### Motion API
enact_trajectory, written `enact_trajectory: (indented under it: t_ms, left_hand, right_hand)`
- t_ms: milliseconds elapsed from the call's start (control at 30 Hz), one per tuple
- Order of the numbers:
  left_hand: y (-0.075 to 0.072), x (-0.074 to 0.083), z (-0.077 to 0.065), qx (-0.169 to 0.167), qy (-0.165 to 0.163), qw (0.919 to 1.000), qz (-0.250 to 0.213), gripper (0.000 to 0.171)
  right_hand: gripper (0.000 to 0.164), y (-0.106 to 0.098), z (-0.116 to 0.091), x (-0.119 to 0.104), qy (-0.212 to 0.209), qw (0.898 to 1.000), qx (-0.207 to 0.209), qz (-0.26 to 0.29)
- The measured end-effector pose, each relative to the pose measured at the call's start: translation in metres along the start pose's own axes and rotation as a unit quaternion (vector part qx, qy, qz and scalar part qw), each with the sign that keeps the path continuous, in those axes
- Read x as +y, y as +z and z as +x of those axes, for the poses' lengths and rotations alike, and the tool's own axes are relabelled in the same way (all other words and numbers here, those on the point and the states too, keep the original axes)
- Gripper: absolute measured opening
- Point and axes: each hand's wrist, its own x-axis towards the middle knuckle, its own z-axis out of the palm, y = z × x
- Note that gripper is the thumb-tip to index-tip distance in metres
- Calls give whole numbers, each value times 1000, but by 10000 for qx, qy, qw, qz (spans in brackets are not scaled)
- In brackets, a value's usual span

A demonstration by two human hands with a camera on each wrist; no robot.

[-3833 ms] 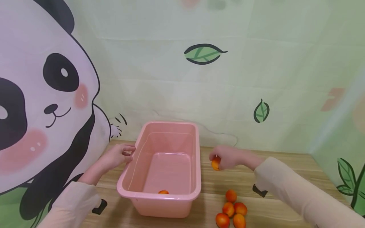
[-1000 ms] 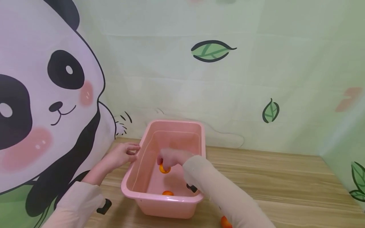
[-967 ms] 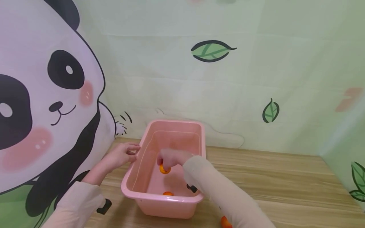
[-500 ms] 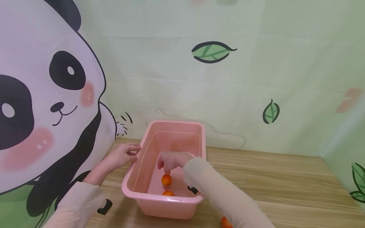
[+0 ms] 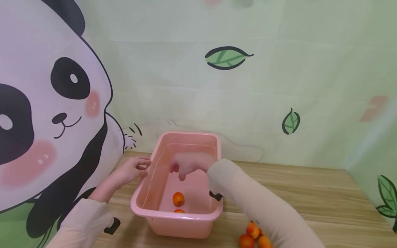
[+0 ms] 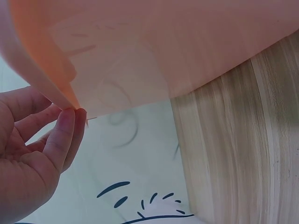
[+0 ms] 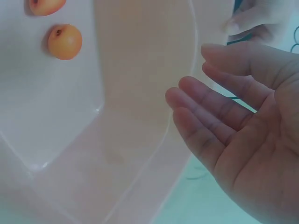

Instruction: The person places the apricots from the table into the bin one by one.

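Observation:
A deep pink plastic tub (image 5: 176,215) stands on the table. My left hand (image 5: 131,169) is at its left rim; in the left wrist view the thumb and fingers of my left hand (image 6: 37,154) pinch the rim (image 6: 35,70). Inside the tub lie two orange-red, apricot-like fruits: one (image 5: 178,198) in full view, the other (image 5: 179,210) partly hidden by the front rim. Above the tub floor hovers my right hand (image 5: 187,163), holding nothing. In the right wrist view its fingers (image 7: 201,135) are loosely bent, apart from both fruits (image 7: 65,42).
Several more of these fruits (image 5: 246,241) sit in a cluster on the wooden table (image 5: 294,186), right of the tub, partly covered by the right sleeve (image 5: 260,203). Behind the table hangs a pale green cloth (image 5: 242,103) with a printed panda (image 5: 68,137).
My right hand carried a fruit from the right into the tub and let it go beside the other one. Since then the hand has risen slightly. My left hand has stayed on the rim.

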Motion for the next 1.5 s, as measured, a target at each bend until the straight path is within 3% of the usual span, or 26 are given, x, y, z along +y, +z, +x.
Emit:
enact_trajectory:
  t_ms: [400,567,800,967,1267,1500]
  left_hand:
    - [1,-1,1,-38,-30,10000,53,42]
    - [1,-2,2,-16,39,9999,103,42]
    - [1,-1,1,-57,10,10000,69,42]
    - [0,0,1,-65,-10,10000,57,42]
    - [1,-1,2,-59,-52,9999,90,42]
    - [1,-1,3,-84,-69,9999,78,42]
  right_hand:
    - [30,-15,-42,14,-464,9979,239,-394]
    - [27,-20,-65,26,-637,9969,426,-191]
    - [25,-21,-96,42,-448,9980,424,-154]
    - [28,-16,-112,55,-415,9973,407,-441]
    - [29,2,-132,77,-46,9995,275,-145]
    - [37,27,-143,85,135,9999,-2,-98]
